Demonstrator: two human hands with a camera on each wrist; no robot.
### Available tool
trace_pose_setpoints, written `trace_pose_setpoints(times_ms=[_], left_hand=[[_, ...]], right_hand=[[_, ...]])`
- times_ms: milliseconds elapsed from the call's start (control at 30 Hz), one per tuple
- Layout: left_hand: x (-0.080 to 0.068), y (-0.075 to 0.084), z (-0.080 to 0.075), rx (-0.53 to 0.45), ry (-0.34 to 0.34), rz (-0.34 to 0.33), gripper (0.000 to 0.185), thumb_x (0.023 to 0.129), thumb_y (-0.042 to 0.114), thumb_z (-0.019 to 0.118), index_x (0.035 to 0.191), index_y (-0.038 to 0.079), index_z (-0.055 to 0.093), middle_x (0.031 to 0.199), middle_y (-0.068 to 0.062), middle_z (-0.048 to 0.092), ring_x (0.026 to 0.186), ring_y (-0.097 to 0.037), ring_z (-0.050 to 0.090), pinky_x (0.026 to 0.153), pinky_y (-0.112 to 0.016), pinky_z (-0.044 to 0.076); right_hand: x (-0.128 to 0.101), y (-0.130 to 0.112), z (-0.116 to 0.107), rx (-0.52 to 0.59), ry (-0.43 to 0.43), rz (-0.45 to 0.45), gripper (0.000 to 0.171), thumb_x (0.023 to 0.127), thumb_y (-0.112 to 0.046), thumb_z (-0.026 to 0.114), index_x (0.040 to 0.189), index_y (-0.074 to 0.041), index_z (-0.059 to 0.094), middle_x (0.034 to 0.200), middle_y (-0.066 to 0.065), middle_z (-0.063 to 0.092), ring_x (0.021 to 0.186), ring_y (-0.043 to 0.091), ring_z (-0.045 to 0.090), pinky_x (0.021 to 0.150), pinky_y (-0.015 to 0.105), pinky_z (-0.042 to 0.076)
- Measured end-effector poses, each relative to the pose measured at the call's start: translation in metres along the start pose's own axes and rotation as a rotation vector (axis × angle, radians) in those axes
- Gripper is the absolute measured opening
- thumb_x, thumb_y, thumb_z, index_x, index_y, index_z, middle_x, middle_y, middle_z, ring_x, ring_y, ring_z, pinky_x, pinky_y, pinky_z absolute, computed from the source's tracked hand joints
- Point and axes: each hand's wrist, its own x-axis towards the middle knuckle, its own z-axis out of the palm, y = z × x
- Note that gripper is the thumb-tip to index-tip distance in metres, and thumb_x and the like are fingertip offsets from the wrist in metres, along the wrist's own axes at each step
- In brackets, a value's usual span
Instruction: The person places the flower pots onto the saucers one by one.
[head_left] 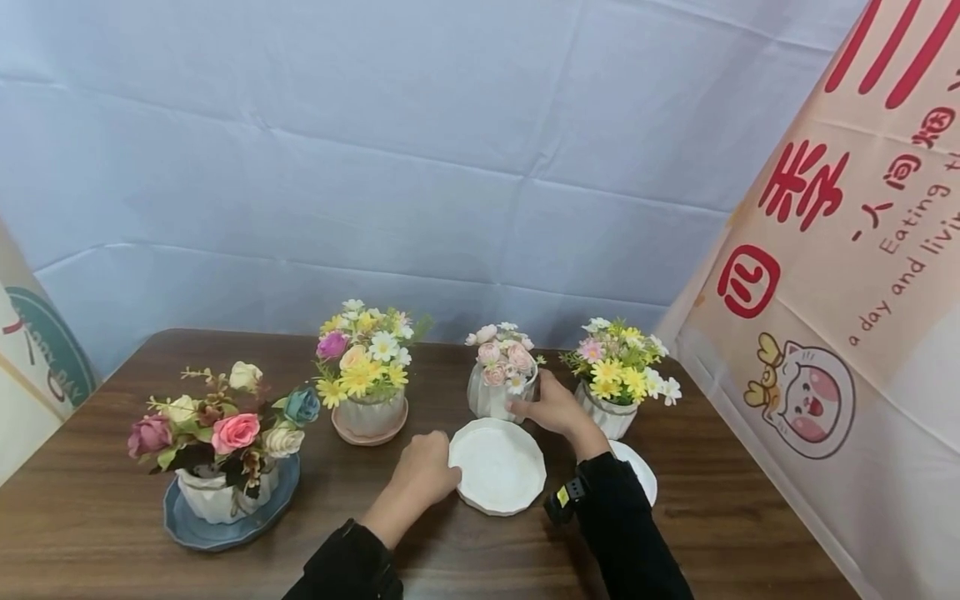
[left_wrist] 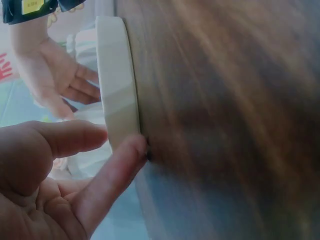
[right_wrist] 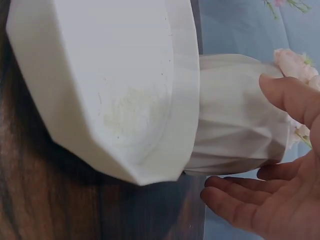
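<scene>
The white faceted ceramic saucer lies flat on the dark wooden table, just in front of the small white ribbed pot of pink flowers. Your left hand sits at the saucer's left rim, thumb and forefinger touching its edge, loosely curled. Your right hand cups beside the pot, fingers relaxed and slightly spread, the wrist view showing a gap. The yellow daisy pot stands just right.
</scene>
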Motion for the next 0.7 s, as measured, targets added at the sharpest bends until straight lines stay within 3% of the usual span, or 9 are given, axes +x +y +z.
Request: trace_pose_setpoints(times_ms=[133,300,700], left_hand=[[0.001,0.001,0.002,-0.003,-0.032,-0.021,0.013,0.074,0.005,0.067,0.075,-0.005,0.058,0.06,-0.008,0.051,0.051,-0.019,0.05,0.047,-0.03,0.043],[0.0,0.002,0.004,-0.048,-0.076,-0.053,0.012,0.077,0.004,0.064,0.071,-0.003,0.057,0.051,-0.006,0.051,0.041,-0.015,0.051,0.041,-0.026,0.042],[0.005,0.001,0.005,-0.137,-0.108,-0.1,0.008,0.077,-0.001,0.064,0.078,-0.005,0.057,0.051,-0.006,0.053,0.04,-0.014,0.053,0.04,-0.025,0.045]], right_hand=[[0.005,-0.001,0.003,0.013,-0.003,0.002,0.098,0.085,-0.032,0.066,0.142,0.012,-0.001,0.145,0.033,0.015,0.131,0.043,0.024,0.1,0.053,0.031],[0.012,-0.007,0.008,-0.001,0.015,0.036,0.106,0.083,-0.035,0.069,0.141,0.013,-0.006,0.141,0.035,0.023,0.128,0.044,0.03,0.097,0.053,0.035],[0.017,-0.01,0.007,-0.04,0.027,0.048,0.1,0.081,-0.033,0.072,0.144,0.009,0.007,0.146,0.03,0.015,0.129,0.043,0.028,0.097,0.052,0.036]])
